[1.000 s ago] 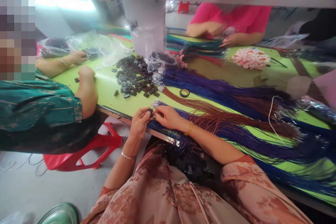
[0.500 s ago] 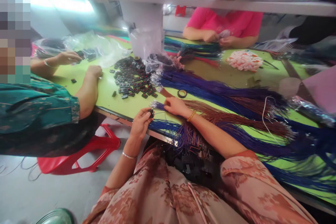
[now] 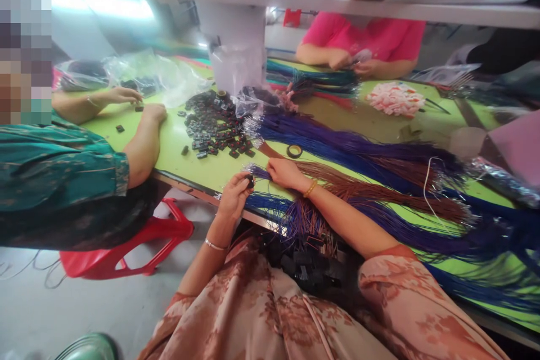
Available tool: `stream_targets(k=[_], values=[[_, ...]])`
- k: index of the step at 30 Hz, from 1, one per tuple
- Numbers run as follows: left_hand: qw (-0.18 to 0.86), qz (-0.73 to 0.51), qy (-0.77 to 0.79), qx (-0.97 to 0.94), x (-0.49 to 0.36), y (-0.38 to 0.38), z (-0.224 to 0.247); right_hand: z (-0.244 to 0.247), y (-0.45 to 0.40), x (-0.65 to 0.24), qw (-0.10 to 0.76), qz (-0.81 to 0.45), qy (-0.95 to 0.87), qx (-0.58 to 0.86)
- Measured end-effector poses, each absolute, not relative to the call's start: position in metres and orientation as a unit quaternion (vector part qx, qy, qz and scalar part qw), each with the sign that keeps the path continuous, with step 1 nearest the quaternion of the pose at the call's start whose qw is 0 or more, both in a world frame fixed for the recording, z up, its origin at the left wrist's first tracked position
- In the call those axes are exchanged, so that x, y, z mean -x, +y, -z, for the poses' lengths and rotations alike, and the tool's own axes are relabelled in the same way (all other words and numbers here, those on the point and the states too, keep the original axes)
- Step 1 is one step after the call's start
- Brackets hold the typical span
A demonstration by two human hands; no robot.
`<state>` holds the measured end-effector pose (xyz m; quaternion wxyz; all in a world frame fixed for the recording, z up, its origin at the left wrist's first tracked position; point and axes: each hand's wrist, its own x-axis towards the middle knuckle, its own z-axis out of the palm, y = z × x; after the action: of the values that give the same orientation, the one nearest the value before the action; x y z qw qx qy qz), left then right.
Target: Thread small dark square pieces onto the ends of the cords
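Note:
At the table's near edge my left hand [image 3: 234,196] pinches a small black connector housing [image 3: 250,181] between thumb and fingers. My right hand [image 3: 287,174] is just right of it, its fingers curled closed over blue-purple wires [image 3: 262,171]; how many are in the pinch is hidden. Silver terminals [image 3: 250,168] at the tips of these wires poke out left of the fingers, close behind the housing. Brown wires [image 3: 337,179] run off to the right past my right wrist. In my lap lie several black connectors [image 3: 310,267], below hanging wire ends [image 3: 299,219].
Loose black connectors [image 3: 215,124] are heaped on the green table [image 3: 172,149], near a tape roll [image 3: 294,151]. Long blue wire bundles [image 3: 337,143] stretch rightward. A co-worker in a green sleeve [image 3: 97,163] sits left; another in pink [image 3: 363,39] sits opposite. A red stool [image 3: 126,242] stands left.
My left hand has moved slightly right and turned a little with the black connector housing. My right hand stays nearly in place. The left co-worker's far hand has moved right beside a black piece.

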<state>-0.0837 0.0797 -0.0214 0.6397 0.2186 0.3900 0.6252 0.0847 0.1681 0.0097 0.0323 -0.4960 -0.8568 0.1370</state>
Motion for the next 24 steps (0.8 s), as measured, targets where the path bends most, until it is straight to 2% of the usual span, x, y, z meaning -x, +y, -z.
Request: stream_targets(k=[5,12,18,24], values=[[0.641,-0.624,0.388,-0.222,0.085,0.079,0.023,-0.014,0.164,-0.083,0.124,-0.165,-0.850,0.485],[0.637,-0.635,0.380,-0.218,0.084,0.078,0.023,-0.026,0.158,-0.060,0.277,-0.337,-0.809,0.394],[0.637,-0.639,0.373,-0.217,0.084,0.078,0.023,-0.024,0.143,-0.059,0.304,-0.405,-0.769,0.389],[0.649,-0.634,0.363,-0.213,0.085,0.079,0.024,-0.020,0.127,-0.066,0.307,-0.345,-0.794,0.394]])
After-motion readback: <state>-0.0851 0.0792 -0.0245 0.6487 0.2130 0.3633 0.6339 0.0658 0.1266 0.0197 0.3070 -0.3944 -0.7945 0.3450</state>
